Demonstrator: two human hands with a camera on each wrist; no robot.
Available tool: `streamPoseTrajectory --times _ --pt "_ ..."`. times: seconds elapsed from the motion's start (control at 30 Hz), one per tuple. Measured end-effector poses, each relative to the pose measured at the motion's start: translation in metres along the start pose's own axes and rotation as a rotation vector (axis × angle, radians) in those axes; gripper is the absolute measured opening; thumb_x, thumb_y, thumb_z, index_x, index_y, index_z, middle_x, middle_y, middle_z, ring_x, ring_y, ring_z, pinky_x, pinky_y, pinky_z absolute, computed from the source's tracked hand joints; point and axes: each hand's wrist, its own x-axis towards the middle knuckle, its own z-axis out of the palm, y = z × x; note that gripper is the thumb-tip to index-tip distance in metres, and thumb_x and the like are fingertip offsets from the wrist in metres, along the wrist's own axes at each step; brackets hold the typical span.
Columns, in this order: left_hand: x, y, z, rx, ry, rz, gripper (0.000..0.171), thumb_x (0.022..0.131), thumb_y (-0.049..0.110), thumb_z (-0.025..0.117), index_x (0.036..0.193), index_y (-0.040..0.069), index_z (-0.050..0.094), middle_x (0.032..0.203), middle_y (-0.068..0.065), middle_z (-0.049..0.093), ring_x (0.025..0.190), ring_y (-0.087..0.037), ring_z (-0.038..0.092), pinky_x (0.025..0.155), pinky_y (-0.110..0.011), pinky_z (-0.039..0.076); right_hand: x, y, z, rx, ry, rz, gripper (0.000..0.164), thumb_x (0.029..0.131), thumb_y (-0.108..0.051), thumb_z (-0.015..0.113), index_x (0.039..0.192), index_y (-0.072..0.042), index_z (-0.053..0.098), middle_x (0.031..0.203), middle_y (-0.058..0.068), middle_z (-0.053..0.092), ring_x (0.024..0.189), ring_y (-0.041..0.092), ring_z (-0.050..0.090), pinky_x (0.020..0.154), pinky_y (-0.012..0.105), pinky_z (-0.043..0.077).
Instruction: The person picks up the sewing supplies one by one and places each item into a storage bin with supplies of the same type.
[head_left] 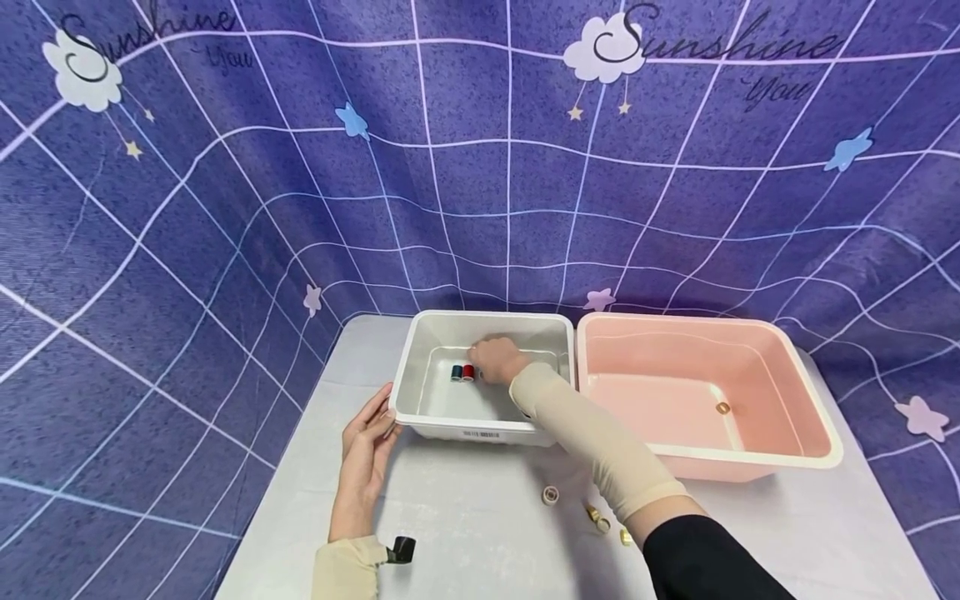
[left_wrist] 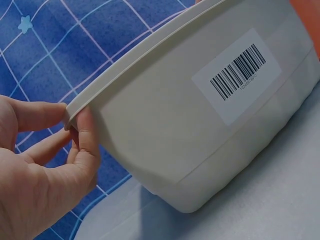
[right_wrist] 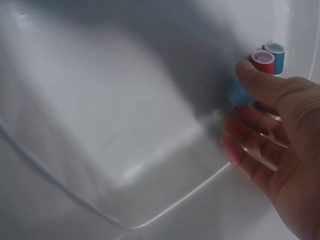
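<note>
My left hand (head_left: 369,450) pinches the rim of the white bin (head_left: 442,432) at its front left corner, thumb and fingers on either side of the edge in the left wrist view. Inside that bin, my right hand (head_left: 498,360) reaches down near the floor. The right wrist view shows a blurred blue spool (right_wrist: 240,94) between its thumb and fingertips. Right beside the hand, a red thread spool (head_left: 468,372) and a dark teal thread spool (head_left: 457,373) stand upright side by side.
A pink bin (head_left: 708,454) stands against the white bin's right side, with a small gold ring-like piece (head_left: 723,408) inside. On the table in front lie a pale round piece (head_left: 551,496) and several small gold pieces (head_left: 602,525). A patterned purple curtain (head_left: 465,167) hangs behind.
</note>
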Motion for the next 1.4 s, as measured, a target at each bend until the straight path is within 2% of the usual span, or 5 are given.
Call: streamPoseTrajectory --times 0.33,0.73,0.97,1.07,1.4 --pt "0.0 0.0 -0.001 -0.003 0.002 -0.008 0.056 0.103 -0.004 0.054 0.157 0.004 0.045 0.145 -0.007 0.06 0.125 -0.014 0.064 0.092 -0.02 0.058 -0.001 0.0 0.002 0.005 0.042 -0.001 0.029 0.083 -0.029 0.086 0.103 -0.018 0.068 0.11 0.001 0.076 0.104 0.027 0.074 0.084 0.045 0.063" --pt "-0.001 0.0 0.0 0.0 -0.008 0.004 0.055 0.104 -0.005 0.05 0.158 0.003 0.043 0.129 0.007 0.068 0.117 -0.007 0.066 0.093 -0.02 0.058 -0.004 0.002 -0.007 0.114 0.061 0.009 0.027 0.081 -0.026 0.087 0.095 -0.015 0.067 0.102 0.002 0.074 0.096 0.027 0.073 0.085 0.046 0.062" --pt "-0.001 0.001 0.0 0.002 0.0 0.002 0.056 0.103 -0.003 0.054 0.158 0.005 0.044 0.149 -0.006 0.058 0.119 -0.01 0.065 0.088 -0.019 0.058 -0.006 0.01 -0.021 0.32 0.057 0.059 0.037 0.088 -0.028 0.083 0.12 -0.013 0.072 0.117 0.005 0.076 0.106 0.03 0.073 0.092 0.047 0.06" --pt "-0.001 0.001 0.0 0.001 0.0 -0.003 0.056 0.104 -0.003 0.055 0.158 0.005 0.044 0.155 -0.009 0.052 0.118 -0.01 0.065 0.086 -0.019 0.057 -0.009 0.014 -0.027 0.344 0.047 0.06 0.039 0.091 -0.031 0.08 0.124 -0.012 0.072 0.117 0.004 0.076 0.106 0.028 0.072 0.094 0.045 0.06" --pt "0.0 -0.002 0.0 0.004 -0.026 0.041 0.059 0.102 -0.002 0.058 0.158 -0.002 0.04 0.136 0.004 0.067 0.109 -0.006 0.067 0.083 -0.018 0.057 -0.024 0.021 -0.045 0.383 0.067 0.038 0.047 0.093 -0.03 0.08 0.132 -0.009 0.067 0.105 0.004 0.076 0.098 0.02 0.072 0.089 0.037 0.059"
